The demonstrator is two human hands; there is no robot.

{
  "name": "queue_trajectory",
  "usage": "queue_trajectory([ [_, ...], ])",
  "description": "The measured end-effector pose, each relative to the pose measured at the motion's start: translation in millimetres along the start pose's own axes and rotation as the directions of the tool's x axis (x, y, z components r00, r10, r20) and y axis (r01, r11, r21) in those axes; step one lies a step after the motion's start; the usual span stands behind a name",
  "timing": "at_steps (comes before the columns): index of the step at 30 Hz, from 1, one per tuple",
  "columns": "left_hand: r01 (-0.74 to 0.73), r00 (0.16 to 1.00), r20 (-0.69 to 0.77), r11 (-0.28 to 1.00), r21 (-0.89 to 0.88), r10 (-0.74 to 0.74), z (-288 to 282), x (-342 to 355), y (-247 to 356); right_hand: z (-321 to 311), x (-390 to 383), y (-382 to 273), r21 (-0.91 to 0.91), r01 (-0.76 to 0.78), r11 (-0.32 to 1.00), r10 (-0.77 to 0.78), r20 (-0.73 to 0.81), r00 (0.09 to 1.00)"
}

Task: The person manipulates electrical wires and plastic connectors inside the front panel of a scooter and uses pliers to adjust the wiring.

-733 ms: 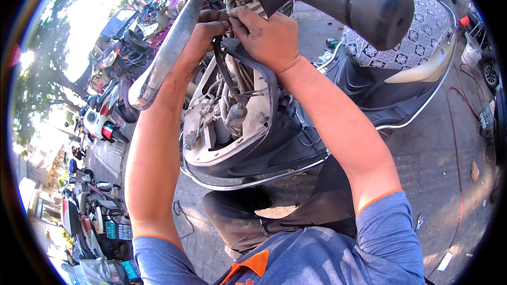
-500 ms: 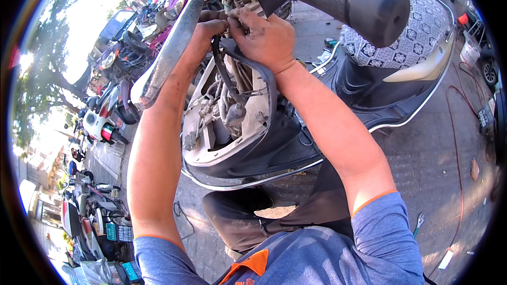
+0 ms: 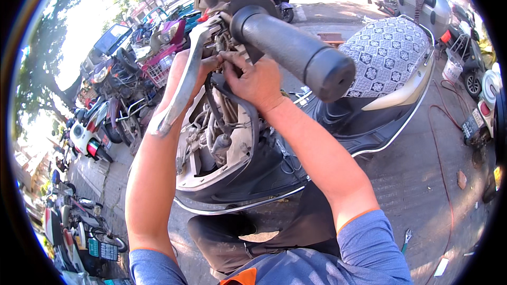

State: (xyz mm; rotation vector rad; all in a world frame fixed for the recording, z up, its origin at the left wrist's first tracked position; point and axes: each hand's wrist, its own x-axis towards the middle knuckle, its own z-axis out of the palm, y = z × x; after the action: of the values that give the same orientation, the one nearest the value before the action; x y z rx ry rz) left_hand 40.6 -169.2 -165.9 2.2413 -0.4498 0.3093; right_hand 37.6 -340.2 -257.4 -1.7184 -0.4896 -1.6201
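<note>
In front of me stands a dark scooter with its front cover off, baring hoses and wiring [image 3: 214,126] inside a pale, dusty frame [image 3: 203,180]. Both hands meet just under the handlebar, beside its black rubber grip [image 3: 301,55]. My left hand [image 3: 207,66] reaches in behind the silver brake lever [image 3: 181,91], its fingers closed and partly hidden. Thumb and index finger of my right hand [image 3: 256,80] pinch close to the left fingertips. Whatever sits between the fingers is too small and covered to name. Dark smudges mark the right fingers.
A patterned cover wraps the scooter's seat [image 3: 388,55]. Scissors [image 3: 289,162] lie on its footboard side. On the paving are a wrench [image 3: 406,240], a red hose [image 3: 441,163] and a stone [image 3: 461,180]. Parked scooters [image 3: 90,134] line the left; a white bucket [image 3: 452,67] stands right.
My view has tilted up and shifted, so more street shows at the top and the grip appears lower. Both hands remain together under the handlebar, with the fingers slightly shifted.
</note>
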Motion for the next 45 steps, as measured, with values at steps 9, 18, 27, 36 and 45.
queue_trajectory([
  [9,-0.090,0.996,-0.031,0.975,-0.201,0.086,6.7,1.4,3.0,-21.2,-0.4,3.8,0.417,-0.382,0.825,0.220,0.386,0.896],
  [18,-0.109,0.993,-0.060,0.991,-0.082,0.105,16.2,-5.3,15.9,-19.5,5.8,-0.6,0.527,-0.373,0.763,0.217,0.334,0.917],
  [27,-0.127,0.988,-0.079,0.991,0.039,0.129,17.9,-3.4,22.3,-18.5,5.7,-3.0,0.385,-0.457,0.802,0.360,0.299,0.884],
  [36,-0.089,0.955,-0.276,0.993,0.082,0.109,32.9,-17.0,22.9,-7.7,5.1,-18.0,0.122,-0.454,0.883,0.428,0.189,0.884],
  [45,-0.115,0.988,-0.113,0.986,-0.119,0.101,22.5,-1.9,10.5,7.7,-6.4,-8.4,0.397,-0.628,0.669,0.563,0.280,0.777],
])
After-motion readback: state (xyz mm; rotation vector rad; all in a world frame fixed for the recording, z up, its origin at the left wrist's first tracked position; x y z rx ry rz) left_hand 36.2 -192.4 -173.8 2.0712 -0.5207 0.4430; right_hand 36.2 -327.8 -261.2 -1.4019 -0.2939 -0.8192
